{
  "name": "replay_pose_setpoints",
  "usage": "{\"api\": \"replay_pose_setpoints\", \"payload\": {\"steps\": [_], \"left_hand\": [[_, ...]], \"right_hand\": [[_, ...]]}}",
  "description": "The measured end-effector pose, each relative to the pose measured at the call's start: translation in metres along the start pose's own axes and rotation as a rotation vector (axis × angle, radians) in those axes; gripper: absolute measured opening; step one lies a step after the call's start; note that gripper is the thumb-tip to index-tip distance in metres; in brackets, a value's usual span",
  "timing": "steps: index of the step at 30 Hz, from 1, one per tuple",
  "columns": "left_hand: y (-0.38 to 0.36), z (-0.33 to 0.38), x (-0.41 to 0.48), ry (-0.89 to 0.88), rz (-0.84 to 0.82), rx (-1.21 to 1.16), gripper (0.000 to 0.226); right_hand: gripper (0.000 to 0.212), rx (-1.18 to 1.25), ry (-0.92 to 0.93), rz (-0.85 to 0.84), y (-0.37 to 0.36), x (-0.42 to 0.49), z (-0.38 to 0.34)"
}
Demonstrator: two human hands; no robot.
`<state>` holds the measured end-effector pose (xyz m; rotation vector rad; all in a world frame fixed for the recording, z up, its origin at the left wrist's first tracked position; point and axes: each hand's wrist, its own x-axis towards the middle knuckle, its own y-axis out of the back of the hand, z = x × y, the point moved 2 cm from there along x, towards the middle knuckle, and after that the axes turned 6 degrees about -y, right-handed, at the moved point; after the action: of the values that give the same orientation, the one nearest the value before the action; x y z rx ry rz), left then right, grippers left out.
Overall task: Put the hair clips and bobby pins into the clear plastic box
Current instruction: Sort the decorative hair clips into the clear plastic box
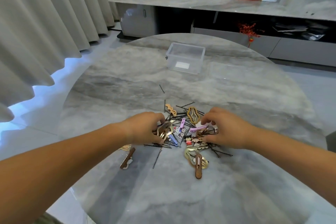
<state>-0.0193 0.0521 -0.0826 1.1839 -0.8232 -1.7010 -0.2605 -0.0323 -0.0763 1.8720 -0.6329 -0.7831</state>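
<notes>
A heap of hair clips and black bobby pins (183, 123) lies in the middle of the round marble table (127, 82). My left hand (145, 129) rests on the heap's left side, its fingers closed around a gold clip (164, 131). My right hand (227, 129) is on the heap's right side, fingers curled over a pink clip (197, 129) and small clips. The clear plastic box (185, 58) stands open and empty at the far side of the table. One bobby pin (161, 88) lies alone between the heap and the box.
The box's clear lid (234, 72) lies flat to the right of the box. Brown clips (127, 159) (198, 168) lie near the front of the heap. Curtains (36, 23) hang at the left. A long low cabinet (218, 5) runs behind the table.
</notes>
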Motion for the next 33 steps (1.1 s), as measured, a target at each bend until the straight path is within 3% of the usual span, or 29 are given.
{"api": "replay_pose_setpoints", "payload": {"steps": [3, 7, 10, 15, 18, 21, 24, 29, 31, 33], "left_hand": [[-0.002, 0.002, 0.002, -0.007, 0.012, 0.016, 0.053], [-0.005, 0.007, 0.008, 0.023, 0.081, -0.032, 0.045], [-0.004, 0.009, 0.01, 0.004, 0.108, -0.123, 0.036], [0.004, 0.0, 0.005, 0.0, 0.105, -0.373, 0.02], [0.007, -0.008, 0.001, 0.017, 0.106, -0.449, 0.018], [0.007, -0.005, -0.001, -0.007, 0.096, -0.466, 0.017], [0.007, 0.009, 0.001, -0.039, 0.058, -0.403, 0.016], [-0.003, 0.026, 0.012, -0.138, 0.03, -0.118, 0.029], [-0.006, 0.03, 0.018, -0.145, 0.011, -0.077, 0.032], [-0.006, 0.033, 0.021, -0.139, -0.026, -0.043, 0.03]], "right_hand": [[0.03, -0.027, 0.088, 0.027, -0.003, -0.002, -0.011], [0.044, -0.077, 0.155, -0.003, -0.02, -0.004, -0.027], [0.043, -0.053, 0.082, -0.009, -0.022, 0.0, -0.029], [0.034, 0.296, -0.047, -0.15, -0.007, 0.002, -0.015], [0.02, 0.365, -0.114, -0.094, 0.004, 0.006, 0.003], [0.021, 0.327, -0.188, -0.049, 0.012, 0.008, 0.02], [0.022, 0.273, -0.212, -0.102, 0.012, 0.003, 0.025], [0.062, 0.035, -0.178, -0.133, 0.0, 0.0, 0.014], [0.056, 0.018, -0.158, -0.121, -0.003, 0.002, 0.01], [0.035, 0.02, -0.134, -0.141, -0.005, 0.003, 0.008]]}}
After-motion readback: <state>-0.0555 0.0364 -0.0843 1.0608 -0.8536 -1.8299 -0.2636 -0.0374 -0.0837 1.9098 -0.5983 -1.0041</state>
